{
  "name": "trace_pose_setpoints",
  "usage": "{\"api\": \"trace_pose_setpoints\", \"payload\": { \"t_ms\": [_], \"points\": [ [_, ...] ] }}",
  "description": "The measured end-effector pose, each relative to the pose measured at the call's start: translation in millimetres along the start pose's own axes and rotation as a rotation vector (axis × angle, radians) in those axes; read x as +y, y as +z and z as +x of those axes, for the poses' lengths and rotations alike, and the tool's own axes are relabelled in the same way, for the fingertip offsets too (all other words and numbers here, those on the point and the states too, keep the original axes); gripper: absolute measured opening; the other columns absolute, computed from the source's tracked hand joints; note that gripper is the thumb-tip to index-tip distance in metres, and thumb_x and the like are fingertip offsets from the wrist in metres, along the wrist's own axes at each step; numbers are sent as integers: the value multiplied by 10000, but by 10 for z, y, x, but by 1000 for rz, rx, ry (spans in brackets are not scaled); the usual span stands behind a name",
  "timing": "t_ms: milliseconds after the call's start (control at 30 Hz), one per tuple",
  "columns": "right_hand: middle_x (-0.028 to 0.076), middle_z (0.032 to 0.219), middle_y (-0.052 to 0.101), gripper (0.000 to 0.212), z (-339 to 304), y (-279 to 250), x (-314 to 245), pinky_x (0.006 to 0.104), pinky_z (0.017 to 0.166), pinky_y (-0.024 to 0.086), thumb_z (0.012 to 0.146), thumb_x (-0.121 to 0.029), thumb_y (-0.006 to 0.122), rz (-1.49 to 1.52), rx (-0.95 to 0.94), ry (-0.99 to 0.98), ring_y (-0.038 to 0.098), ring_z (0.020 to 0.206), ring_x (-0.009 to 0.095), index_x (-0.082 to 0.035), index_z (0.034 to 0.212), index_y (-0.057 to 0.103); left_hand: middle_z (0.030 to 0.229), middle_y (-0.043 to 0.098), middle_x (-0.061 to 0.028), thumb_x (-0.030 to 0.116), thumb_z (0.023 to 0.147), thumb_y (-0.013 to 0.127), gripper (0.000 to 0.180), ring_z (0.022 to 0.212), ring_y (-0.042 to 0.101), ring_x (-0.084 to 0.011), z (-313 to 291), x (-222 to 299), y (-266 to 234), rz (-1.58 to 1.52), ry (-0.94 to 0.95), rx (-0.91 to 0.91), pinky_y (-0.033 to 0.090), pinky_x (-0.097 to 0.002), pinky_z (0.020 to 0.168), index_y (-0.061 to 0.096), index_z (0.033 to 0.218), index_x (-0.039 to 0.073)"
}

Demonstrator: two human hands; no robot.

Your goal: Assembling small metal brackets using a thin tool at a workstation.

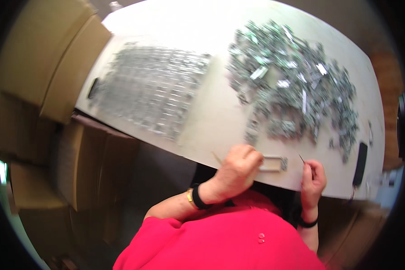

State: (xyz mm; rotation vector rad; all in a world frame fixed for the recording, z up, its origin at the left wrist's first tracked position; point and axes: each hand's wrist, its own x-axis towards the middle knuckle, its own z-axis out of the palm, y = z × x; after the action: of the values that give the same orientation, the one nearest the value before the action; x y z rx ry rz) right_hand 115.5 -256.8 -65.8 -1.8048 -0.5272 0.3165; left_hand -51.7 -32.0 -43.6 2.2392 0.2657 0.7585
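Note:
My left hand [238,168] is closed at the table's near edge, its fingers curled round one end of a small rectangular metal frame [284,164]. That end is hidden behind the fingers. To the right, my right hand [312,182] pinches a thin dark needle-like piece [301,158] that points up and left. The two hands are apart, with the far end of the frame between them. Just beyond lies a large loose heap of small silvery metal parts [288,81]. A thin tan sliver [217,157] shows beside my left hand; its kind is unclear.
Rows of similar metal pieces [148,90] lie on the left of the white table [216,112]. A black bar [359,164] sits near the right edge, and a small black object [93,88] at the left edge. Cardboard boxes [45,54] stand along the left side.

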Motion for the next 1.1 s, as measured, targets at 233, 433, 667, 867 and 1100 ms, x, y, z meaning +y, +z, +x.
{"api": "trace_pose_setpoints", "payload": {
  "t_ms": [233, 433, 667, 867, 1100],
  "points": [
    [-106, 717, 482, 64, 53, 0, 31, 199, 530, 269, 1091, -79, 619, 47, -22, -4, 388, 584, -16, -42, 1102, 669, 922, 631, -145, 56, 888, 699, 107, 925, 627, -370, 7, -50, 64, 47, 9, -81, 489, -469, 846, 611, 948, 46],
    [-107, 714, 488, 58, 144, -13, 50, 195, 510, 270, 1091, -99, 630, 66, -47, -21, 389, 565, -16, -53, 1089, 665, 862, 641, -131, 44, 879, 685, 83, 886, 643, -362, 25, -118, -5, 3, 48, -140, 498, -458, 831, 604, 890, 57],
    [-98, 734, 511, 57, 271, -66, 140, 182, 514, 297, 1085, -115, 642, 78, -77, 9, 408, 568, -11, -65, 1074, 667, 845, 675, -167, 31, 881, 706, 106, 859, 673, -423, 177, -34, -827, -74, 31, 41, 523, -508, 767, 608, 920, 44],
    [-95, 721, 518, 56, 519, -270, 545, 190, 472, 279, 1081, -141, 649, 62, -58, 26, 395, 536, -8, -91, 1070, 671, 832, 688, -199, 37, 910, 737, 66, 824, 704, -403, 228, -224, -1783, -38, -146, 323, 556, -462, 737, 676, 911, 11],
    [-84, 624, 485, 81, 592, -265, 422, 213, 381, 230, 1073, -208, 658, 112, -19, 173, 347, 437, 8, -132, 1047, 660, 797, 721, 4, 39, 1011, 726, 69, 741, 626, -48, 189, -624, -2783, 86, -445, 683, 518, -248, 661, 720, 953, 2]
  ]
}}
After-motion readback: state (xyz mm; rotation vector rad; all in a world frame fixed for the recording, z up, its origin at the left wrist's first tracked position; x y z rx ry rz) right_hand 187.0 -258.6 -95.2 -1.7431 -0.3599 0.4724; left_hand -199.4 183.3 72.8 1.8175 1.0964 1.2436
